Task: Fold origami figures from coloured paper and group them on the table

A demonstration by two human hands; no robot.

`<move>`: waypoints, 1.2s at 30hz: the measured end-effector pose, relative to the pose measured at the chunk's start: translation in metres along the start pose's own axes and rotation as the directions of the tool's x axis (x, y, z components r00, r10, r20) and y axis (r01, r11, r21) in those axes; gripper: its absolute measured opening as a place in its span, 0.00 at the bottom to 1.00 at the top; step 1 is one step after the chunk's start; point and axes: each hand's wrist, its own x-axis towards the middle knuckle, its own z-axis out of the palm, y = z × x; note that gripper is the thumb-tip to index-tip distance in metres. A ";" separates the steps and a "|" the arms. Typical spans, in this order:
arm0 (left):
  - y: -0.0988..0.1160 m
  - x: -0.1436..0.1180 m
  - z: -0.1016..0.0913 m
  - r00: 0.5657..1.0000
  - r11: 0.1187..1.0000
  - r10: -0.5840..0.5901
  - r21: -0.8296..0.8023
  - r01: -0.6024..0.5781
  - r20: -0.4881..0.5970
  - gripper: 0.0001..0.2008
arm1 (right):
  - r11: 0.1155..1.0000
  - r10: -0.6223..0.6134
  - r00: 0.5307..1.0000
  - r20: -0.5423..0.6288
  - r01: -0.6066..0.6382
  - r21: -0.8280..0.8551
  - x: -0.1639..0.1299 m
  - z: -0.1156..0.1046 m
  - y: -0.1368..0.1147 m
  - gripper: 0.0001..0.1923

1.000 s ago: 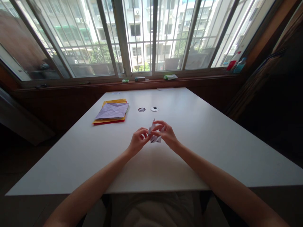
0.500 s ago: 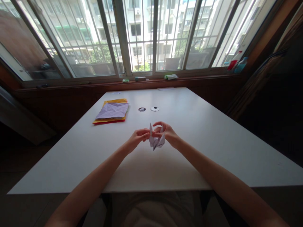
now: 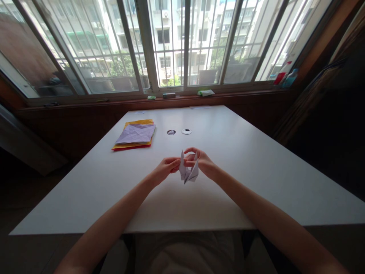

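Note:
Between my two hands, above the white table (image 3: 228,182), is a folded lilac paper piece (image 3: 190,176), like an origami crane, with two upright points and a lower tip aimed towards me. My left hand (image 3: 168,167) pinches its left upright flap between thumb and fingers. From the right side, my right hand (image 3: 202,160) grips the paper too, its index finger curved over the top and other fingers reaching in between the two points. Parts of the right fingertips are hidden behind the paper.
Left of centre lies a stack of coloured paper (image 3: 136,134), lilac on top of yellow and red. Two small round discs (image 3: 186,131) lie farther back on the table. Small items, among them a green-and-white packet (image 3: 205,92), rest on the windowsill, with bottles (image 3: 290,78) at its right end.
The folded paper has tilted slightly and its lower tip has dropped a little. My left fingers have shifted slightly on the left flap; both hands still hold it.

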 end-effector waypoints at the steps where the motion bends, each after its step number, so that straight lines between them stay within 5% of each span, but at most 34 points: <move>1: 0.000 0.000 0.000 1.000 1.000 0.001 -0.001 -0.001 0.019 0.19 | 1.000 0.000 1.000 -0.003 0.000 0.003 0.000 0.000 0.000 0.21; 9: 0.005 -0.001 -0.001 0.999 0.997 0.029 0.074 -0.028 -0.017 0.15 | 1.000 -0.008 1.000 0.004 0.008 -0.006 0.001 -0.002 0.003 0.21; 15: 0.013 -0.002 0.000 0.971 0.947 0.240 0.224 -0.230 -0.018 0.09 | 0.994 0.025 1.000 -0.008 -0.026 -0.105 0.001 -0.002 0.002 0.22; 24: 0.016 -0.003 -0.001 0.813 0.590 0.582 0.681 -0.434 0.014 0.02 | 0.994 -0.045 0.987 -0.154 0.029 -0.103 0.000 0.000 -0.002 0.21; 36: 0.007 -0.003 0.004 0.865 0.760 0.478 0.566 -0.319 -0.153 0.08 | 0.981 -0.150 0.960 -0.238 0.115 -0.158 0.001 0.000 -0.002 0.20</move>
